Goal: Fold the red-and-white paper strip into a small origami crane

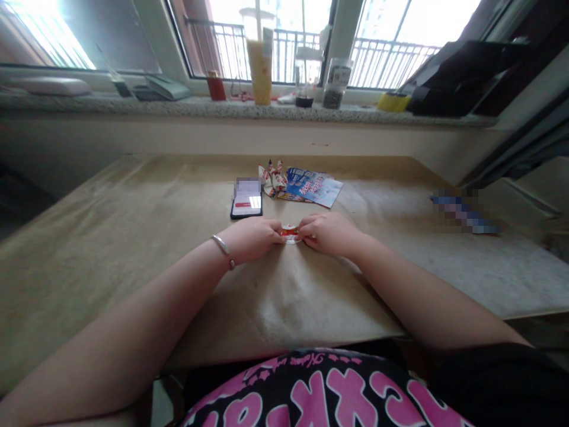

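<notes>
**A:** Pink-lettered shirt (320,394) at the bottom edge, then mid-frame the left hand (253,237) and right hand (329,232) both pinch one small red-and-white wrapper (290,233) against the table (133,237).

**B:** Halfway through, I'd judge. Crumpled wrappers (272,178) lie beyond, between the phone (246,198) and the blue packet (313,187), all apart from the hands.

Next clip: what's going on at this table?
A seated person pinches a small red-and-white wrapper between the fingertips of the left hand and the right hand, low at the table. Just beyond the hands lie a phone, a few similar wrapped pieces and a blue packet. A tall cup stands on the windowsill.
</notes>
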{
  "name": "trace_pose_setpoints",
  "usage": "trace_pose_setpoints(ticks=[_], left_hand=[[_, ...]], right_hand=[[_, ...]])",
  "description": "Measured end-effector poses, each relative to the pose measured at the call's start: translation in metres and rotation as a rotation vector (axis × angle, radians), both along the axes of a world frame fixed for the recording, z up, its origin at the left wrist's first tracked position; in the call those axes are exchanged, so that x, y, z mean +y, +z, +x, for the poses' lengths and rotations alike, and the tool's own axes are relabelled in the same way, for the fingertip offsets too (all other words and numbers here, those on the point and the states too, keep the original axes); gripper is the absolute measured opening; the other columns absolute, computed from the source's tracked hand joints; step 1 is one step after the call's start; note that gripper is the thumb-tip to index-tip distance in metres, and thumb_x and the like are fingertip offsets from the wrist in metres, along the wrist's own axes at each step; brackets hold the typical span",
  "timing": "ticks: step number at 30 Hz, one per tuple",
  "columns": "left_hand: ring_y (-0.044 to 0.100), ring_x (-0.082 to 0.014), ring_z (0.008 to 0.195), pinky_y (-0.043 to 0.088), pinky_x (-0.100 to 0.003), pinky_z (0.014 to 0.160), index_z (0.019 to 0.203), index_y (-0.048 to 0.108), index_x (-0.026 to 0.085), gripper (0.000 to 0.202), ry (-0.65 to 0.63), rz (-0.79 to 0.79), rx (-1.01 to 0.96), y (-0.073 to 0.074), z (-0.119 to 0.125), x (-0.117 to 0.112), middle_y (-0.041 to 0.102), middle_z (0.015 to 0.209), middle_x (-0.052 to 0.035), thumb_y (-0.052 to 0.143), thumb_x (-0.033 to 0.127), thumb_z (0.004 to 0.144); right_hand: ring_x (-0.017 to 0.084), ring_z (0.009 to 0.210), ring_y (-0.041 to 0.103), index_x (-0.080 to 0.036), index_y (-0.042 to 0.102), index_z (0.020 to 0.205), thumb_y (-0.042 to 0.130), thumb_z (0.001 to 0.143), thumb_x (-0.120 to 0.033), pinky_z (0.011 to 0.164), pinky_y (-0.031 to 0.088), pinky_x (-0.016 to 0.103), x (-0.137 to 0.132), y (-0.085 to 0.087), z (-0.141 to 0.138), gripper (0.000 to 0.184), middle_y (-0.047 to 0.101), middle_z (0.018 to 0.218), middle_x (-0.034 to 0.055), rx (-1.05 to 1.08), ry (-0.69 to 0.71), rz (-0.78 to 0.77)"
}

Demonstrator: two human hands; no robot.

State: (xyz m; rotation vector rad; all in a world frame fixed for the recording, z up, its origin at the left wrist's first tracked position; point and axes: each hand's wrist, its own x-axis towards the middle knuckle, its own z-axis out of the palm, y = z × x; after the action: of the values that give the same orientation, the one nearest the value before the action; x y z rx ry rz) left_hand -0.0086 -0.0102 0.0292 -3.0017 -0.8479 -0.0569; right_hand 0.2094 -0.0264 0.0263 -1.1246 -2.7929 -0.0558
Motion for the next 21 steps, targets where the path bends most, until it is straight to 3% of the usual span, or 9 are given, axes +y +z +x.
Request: trace_pose_setpoints(ticks=[5,10,18,21], left_hand=[[0.056,-0.0142,0.075,0.041,-0.025,0.070,0.097,0.069,0.020,0.030,-0.019,-0.005,0.102,0.004,-0.002,0.000,0.063,0.086,-0.0069,0.041,0.020,0.087],[0.056,-0.0159,0.074,0.041,-0.027,0.069,0.085,0.070,0.020,0.026,0.007,0.046,0.136,0.007,0.004,-0.007,0.062,0.082,-0.0064,0.046,0.012,0.080],[0.058,-0.0130,0.078,0.042,-0.024,0.073,0.095,0.070,0.023,0.031,-0.010,-0.078,0.016,0.004,-0.006,0.002,0.065,0.090,-0.0042,0.043,0.015,0.081],[0.059,-0.0126,0.082,0.042,-0.023,0.077,0.099,0.069,0.025,0.034,-0.030,-0.131,-0.028,0.003,-0.012,0.007,0.065,0.094,-0.0031,0.043,0.014,0.080]], right_hand=[[0.014,0.075,0.060,-0.027,0.072,0.088,0.049,0.080,-0.021,0.059,0.034,0.025,-0.005,0.005,0.002,0.025,0.068,0.090,0.0018,-0.043,-0.040,0.002],[0.016,0.073,0.059,-0.022,0.071,0.082,0.048,0.080,-0.020,0.058,0.033,0.026,-0.009,0.006,-0.005,0.024,0.067,0.084,0.0050,-0.100,-0.063,0.017],[0.015,0.076,0.059,-0.023,0.071,0.085,0.049,0.079,-0.019,0.065,0.037,0.025,-0.001,0.000,0.002,0.023,0.068,0.088,0.0040,0.030,0.014,-0.031],[0.015,0.077,0.060,-0.023,0.069,0.095,0.048,0.081,-0.021,0.066,0.038,0.025,-0.002,-0.001,0.002,0.026,0.068,0.089,0.0038,0.048,0.034,-0.009]])
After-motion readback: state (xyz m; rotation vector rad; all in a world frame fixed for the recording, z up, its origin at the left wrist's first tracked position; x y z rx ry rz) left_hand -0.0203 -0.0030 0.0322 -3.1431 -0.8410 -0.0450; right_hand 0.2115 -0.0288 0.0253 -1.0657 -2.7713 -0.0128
